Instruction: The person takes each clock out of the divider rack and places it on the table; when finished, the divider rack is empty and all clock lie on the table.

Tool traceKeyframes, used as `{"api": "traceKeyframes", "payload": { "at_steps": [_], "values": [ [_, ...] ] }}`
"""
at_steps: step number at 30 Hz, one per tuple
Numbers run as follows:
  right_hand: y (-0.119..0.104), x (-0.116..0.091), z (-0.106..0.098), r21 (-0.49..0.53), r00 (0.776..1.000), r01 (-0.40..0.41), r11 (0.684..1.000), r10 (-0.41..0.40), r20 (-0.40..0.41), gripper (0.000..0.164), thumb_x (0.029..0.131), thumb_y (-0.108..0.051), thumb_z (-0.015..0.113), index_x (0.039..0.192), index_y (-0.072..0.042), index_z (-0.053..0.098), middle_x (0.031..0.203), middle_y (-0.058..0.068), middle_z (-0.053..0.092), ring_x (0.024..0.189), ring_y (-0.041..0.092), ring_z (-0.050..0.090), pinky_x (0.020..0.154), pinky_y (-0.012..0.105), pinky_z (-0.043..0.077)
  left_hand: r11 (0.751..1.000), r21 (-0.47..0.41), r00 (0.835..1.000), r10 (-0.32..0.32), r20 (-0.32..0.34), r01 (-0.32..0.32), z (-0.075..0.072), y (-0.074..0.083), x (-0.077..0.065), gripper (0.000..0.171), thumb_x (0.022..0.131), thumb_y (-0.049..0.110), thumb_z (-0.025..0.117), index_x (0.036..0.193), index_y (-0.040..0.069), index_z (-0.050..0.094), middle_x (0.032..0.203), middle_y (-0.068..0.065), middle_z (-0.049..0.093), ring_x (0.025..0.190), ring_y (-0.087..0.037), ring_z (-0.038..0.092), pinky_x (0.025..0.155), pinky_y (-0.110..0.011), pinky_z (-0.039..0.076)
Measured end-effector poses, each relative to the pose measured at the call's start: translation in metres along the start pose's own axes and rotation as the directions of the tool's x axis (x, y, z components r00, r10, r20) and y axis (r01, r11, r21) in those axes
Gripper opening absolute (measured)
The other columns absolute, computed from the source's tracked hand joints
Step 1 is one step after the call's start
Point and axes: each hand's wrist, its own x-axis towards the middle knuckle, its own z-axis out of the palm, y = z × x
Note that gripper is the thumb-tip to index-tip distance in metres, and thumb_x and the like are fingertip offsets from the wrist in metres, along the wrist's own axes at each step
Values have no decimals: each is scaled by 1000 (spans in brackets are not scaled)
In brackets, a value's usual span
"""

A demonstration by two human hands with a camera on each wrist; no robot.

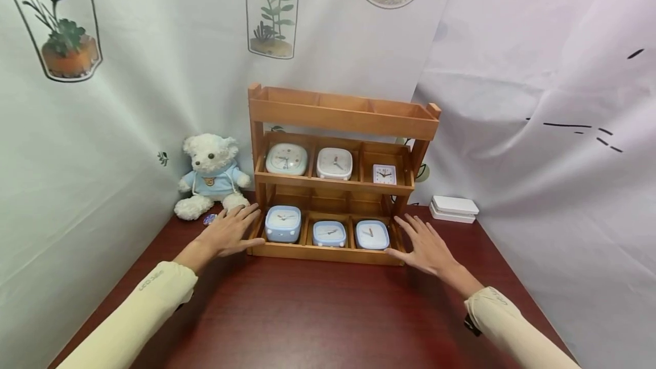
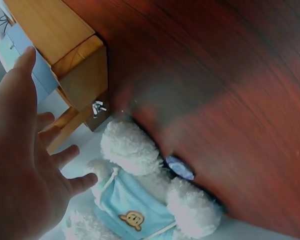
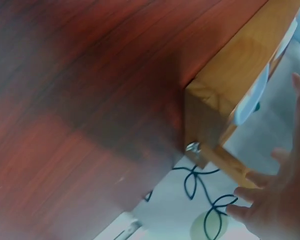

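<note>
Table (image 1: 307, 312): dark red, wooden rack (image 1: 343, 119) standing on it, six clocks (image 1: 286, 160) aboard!
Left hand (image 1: 228, 231): my fingers spread, empty, beside its left end, near the bear (image 1: 212, 180).
Right hand (image 1: 426, 247): spread too, empty, beside its right end.

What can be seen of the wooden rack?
The wooden rack is orange-brown, with three tiers of divided trays, side posts and a metal wing nut low on each side. It stands upright on the red table. Clocks, three apiece, sit in its middle and bottom tiers. The left hand and right hand are spread at its lower ends; whether they touch it is unclear.
</note>
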Motion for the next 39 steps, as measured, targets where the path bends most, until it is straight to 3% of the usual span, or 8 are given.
{"api": "traceKeyframes", "payload": {
  "at_steps": [9, 17, 24, 30, 39],
  "values": [
    [-21, 22, 10, 93, 999, 39, 995, -41, 26, 85, 88, -66, 71, 155, -17, 51, 151, 15, 55, 137, 38, 53, 105, 60, 46, 986, -169, 1000, -1, -9, -1, 10, -4, 0, 75, 98, 54, 67, 145, -3, 56, 147, -25, 54, 139, -49, 46, 106, -65, 41],
    [-26, 36, 24, 224, 987, -28, 974, -9, 162, 80, 92, -60, 72, 154, -16, 51, 154, 13, 52, 138, 38, 52, 102, 63, 47, 935, -352, 999, -35, 14, 37, 24, -7, -1, 80, 96, 53, 71, 148, -5, 53, 152, -25, 50, 143, -49, 41, 112, -63, 35],
    [-23, 46, 28, 219, 970, -20, 976, -35, 242, 78, 91, -59, 74, 151, -14, 56, 155, 19, 49, 139, 42, 50, 102, 64, 46, 890, -448, 996, -81, 29, 85, 34, -11, -2, 85, 94, 59, 70, 151, -1, 51, 158, -23, 44, 146, -46, 39, 114, -63, 34],
    [-18, 54, 29, 243, 968, 26, 970, -85, 238, 71, 92, -53, 76, 148, -13, 59, 152, 22, 50, 136, 44, 52, 103, 64, 46, 854, -502, 990, -137, 37, 137, 37, -11, -1, 85, 92, 60, 72, 155, 7, 49, 162, -18, 40, 146, -44, 39, 113, -64, 34],
    [-12, 55, 36, 271, 965, 58, 961, -124, 230, 70, 91, -50, 78, 146, -9, 61, 149, 26, 49, 131, 45, 54, 101, 64, 47, 852, -498, 987, -154, 55, 161, 36, -5, 0, 86, 91, 64, 71, 156, 11, 50, 163, -15, 40, 145, -46, 41, 109, -68, 36]
  ]
}}
